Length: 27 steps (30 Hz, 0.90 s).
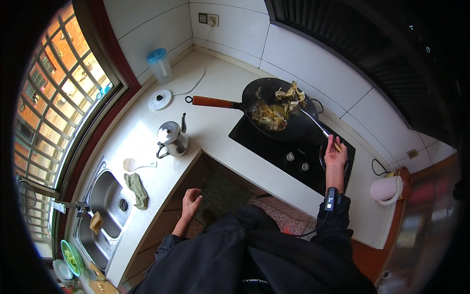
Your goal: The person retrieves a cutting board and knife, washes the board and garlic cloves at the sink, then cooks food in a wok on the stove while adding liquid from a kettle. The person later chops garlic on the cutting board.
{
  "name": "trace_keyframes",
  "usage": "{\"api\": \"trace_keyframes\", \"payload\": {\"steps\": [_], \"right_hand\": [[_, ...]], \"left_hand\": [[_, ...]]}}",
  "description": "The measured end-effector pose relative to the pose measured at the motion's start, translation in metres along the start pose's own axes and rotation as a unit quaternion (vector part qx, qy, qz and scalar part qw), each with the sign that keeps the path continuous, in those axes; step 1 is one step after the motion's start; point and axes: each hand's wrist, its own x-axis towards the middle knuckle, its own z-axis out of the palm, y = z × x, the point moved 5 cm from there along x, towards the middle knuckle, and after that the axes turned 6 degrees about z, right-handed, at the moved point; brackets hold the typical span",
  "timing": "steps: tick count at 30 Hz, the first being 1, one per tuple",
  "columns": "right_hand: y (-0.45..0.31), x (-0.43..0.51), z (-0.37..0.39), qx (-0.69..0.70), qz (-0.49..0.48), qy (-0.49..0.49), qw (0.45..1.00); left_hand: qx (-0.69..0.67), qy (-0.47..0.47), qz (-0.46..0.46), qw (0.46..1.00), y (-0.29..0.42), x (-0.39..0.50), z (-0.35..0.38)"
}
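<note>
My right hand point(335, 153) is closed around the handle of a metal spatula point(315, 122), whose working end is in the wok. The black wok point(260, 86) sits over the gas cooktop point(264, 151), its wooden handle point(216, 102) pointing left. Browned, leafy-looking food point(271, 117) lies inside, and more of it point(293, 96) is by the spatula's end near the far rim. Exactly what the food is cannot be told. My left hand point(191, 203) hangs before the counter edge, fingers loosely bent and thumb apart, holding nothing.
On the left counter stand a metal kettle point(176, 141), a white ladle point(137, 164), a green cloth point(136, 189) and a blue-lidded plastic jug point(160, 68). A corded white base point(160, 100) lies behind. The double sink point(106, 200) is beyond; a pink electric kettle point(383, 189) is right. A range hood point(341, 47) overhangs.
</note>
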Motion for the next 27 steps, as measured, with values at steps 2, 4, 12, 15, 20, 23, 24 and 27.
{"api": "trace_keyframes", "payload": {"steps": [2,4,12,15,20,23,24,27], "right_hand": [[-0.005,0.007,-0.004,0.029,0.015,-0.014,0.999],[-0.012,0.013,-0.012,0.039,0.024,-0.008,0.999],[-0.021,0.027,-0.036,0.156,0.123,-0.020,0.980],[-0.024,0.030,-0.037,0.147,0.094,-0.009,0.985],[-0.012,0.011,-0.031,0.054,0.028,0.035,0.998],[0.001,-0.018,-0.018,-0.060,0.014,0.016,0.998],[0.001,-0.029,-0.011,-0.103,-0.002,0.003,0.995],[-0.014,-0.061,0.020,-0.222,-0.071,-0.050,0.971]], "left_hand": [[-0.006,0.009,-0.015,1.000,-0.008,-0.002,0.001],[-0.018,0.013,-0.011,1.000,-0.014,-0.006,0.002],[0.014,0.012,-0.026,0.999,-0.028,-0.013,0.004],[0.027,-0.004,-0.034,0.999,-0.030,-0.014,0.006],[0.056,-0.019,-0.044,0.997,-0.035,-0.017,0.010],[0.007,-0.011,-0.072,0.997,-0.040,-0.020,0.013],[0.009,-0.014,-0.063,0.998,-0.040,-0.019,0.014],[0.020,-0.022,-0.058,0.998,-0.040,-0.016,0.015]]}}
